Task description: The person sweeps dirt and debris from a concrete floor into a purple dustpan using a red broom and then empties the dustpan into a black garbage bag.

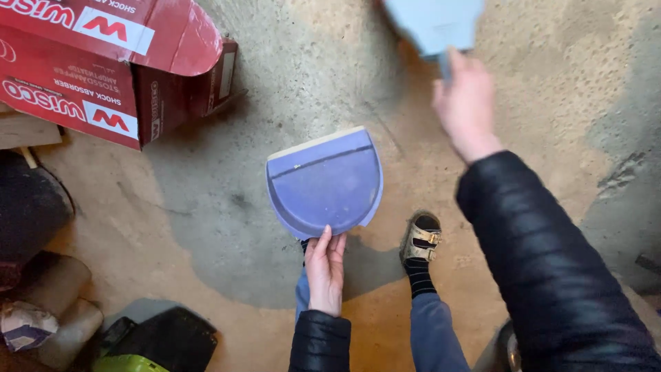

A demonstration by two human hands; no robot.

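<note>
My left hand (pixel 324 272) grips the blue dustpan (pixel 325 182) at its near edge, fingers closed on it — the pan hangs over the concrete floor (pixel 289 69), lip pointing away. My right hand (pixel 465 103) is wrapped around a blurred pale brush (pixel 435 24) up top. A red box (pixel 103 65) sits far left, my sandal (pixel 420 241) just beside the pan.
</note>
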